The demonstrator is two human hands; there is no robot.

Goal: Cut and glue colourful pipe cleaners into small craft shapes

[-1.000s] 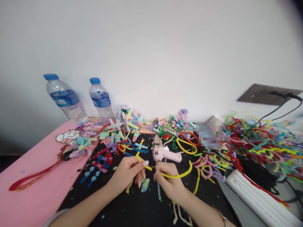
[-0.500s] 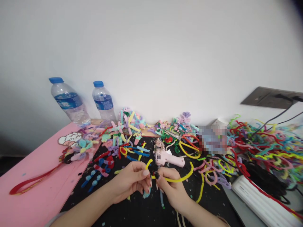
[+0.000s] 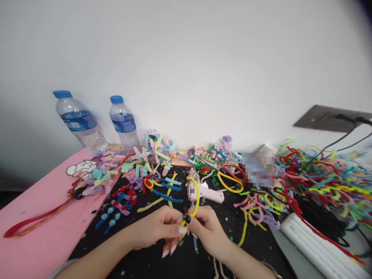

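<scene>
A curved yellow pipe cleaner (image 3: 197, 195) rises from between my two hands, its upper end arching in front of the pink glue gun (image 3: 207, 193). My left hand (image 3: 159, 229) pinches its lower part between thumb and fingers. Close against it on the right, my right hand (image 3: 207, 226) grips the same yellow piece, thumb with a dark nail on top. The part lying between the fingertips is mostly hidden. Beyond my left hand lie blue pipe cleaners (image 3: 167, 195) and red and blue twisted shapes (image 3: 126, 197) on the black mat (image 3: 151, 265).
Two water bottles (image 3: 79, 123) (image 3: 124, 123) stand by the wall at the left. Heaps of coloured pipe cleaners (image 3: 328, 180) fill the right side. A white power strip (image 3: 314, 248) lies at the right edge; scissors (image 3: 209, 162) rest behind the glue gun.
The yellow pipe cleaner has turned from lying sideways to standing up in an arc. My hands have come closer together. The whole view has shifted slightly.
</scene>
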